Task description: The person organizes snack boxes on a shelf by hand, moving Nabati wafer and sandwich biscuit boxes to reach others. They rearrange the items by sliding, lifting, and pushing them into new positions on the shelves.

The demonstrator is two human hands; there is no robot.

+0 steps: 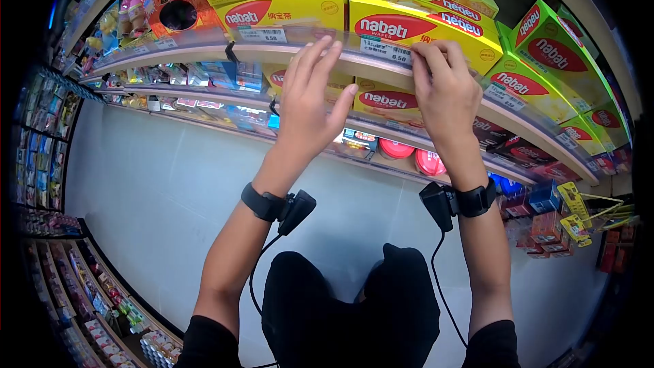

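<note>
My left hand (312, 95) is open at the shelf's front edge, with its fingers stretched up over the clear label strip and its thumb apart. It is nearest to a yellow nabati wafer box (293, 17) and a price tag (263, 35) reading 6.50. Bent fingers of my right hand (446, 88) are closed at the right end of another price tag (385, 49), also marked 6.50, in the strip. Just behind that tag stands a yellow nabati wafer box (419, 31), partly covered by my right fingertips.
Green nabati boxes (548, 54) fill the shelf's right end. An orange package (178, 10) stands at the left. Lower shelves hold more wafer boxes and red-lidded tubs (429, 162). Hanging packs (575, 215) stick out at the right. Another stocked rack (88, 293) runs along the lower left.
</note>
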